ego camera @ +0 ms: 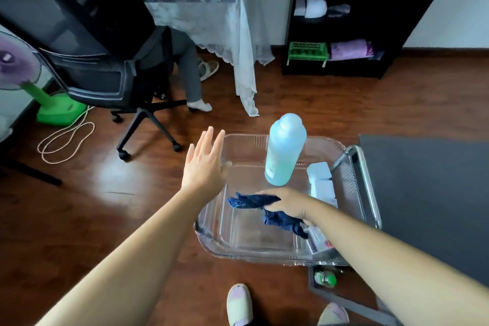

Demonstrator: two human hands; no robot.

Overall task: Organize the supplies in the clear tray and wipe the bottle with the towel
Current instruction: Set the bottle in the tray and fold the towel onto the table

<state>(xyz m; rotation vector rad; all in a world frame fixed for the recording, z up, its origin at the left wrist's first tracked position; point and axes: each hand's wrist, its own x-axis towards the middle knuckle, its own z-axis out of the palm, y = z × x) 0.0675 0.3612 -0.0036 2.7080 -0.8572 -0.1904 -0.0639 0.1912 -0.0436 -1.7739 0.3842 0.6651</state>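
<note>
A clear plastic tray [238, 243] rests on a metal cart. Inside it a tall pale-blue bottle [284, 151] stands upright toward the far side. A dark blue towel [277, 217] lies crumpled in the tray's middle, and my right hand [287, 202] is closed on it, palm down. My left hand [205, 164] hovers open, fingers spread, at the tray's far left rim and holds nothing. White boxes [321, 180] sit at the tray's right side. A small packet [318, 239] lies partly hidden under my right forearm.
The cart's metal rail [369, 182] runs along the right, with a dark mat [428, 193] beyond it. A green-capped bottle [325, 278] lies on the cart's lower shelf. A seated person's office chair [105, 74], a green fan [53, 106] with its cord, and a black shelf [370, 16] surround the wooden floor.
</note>
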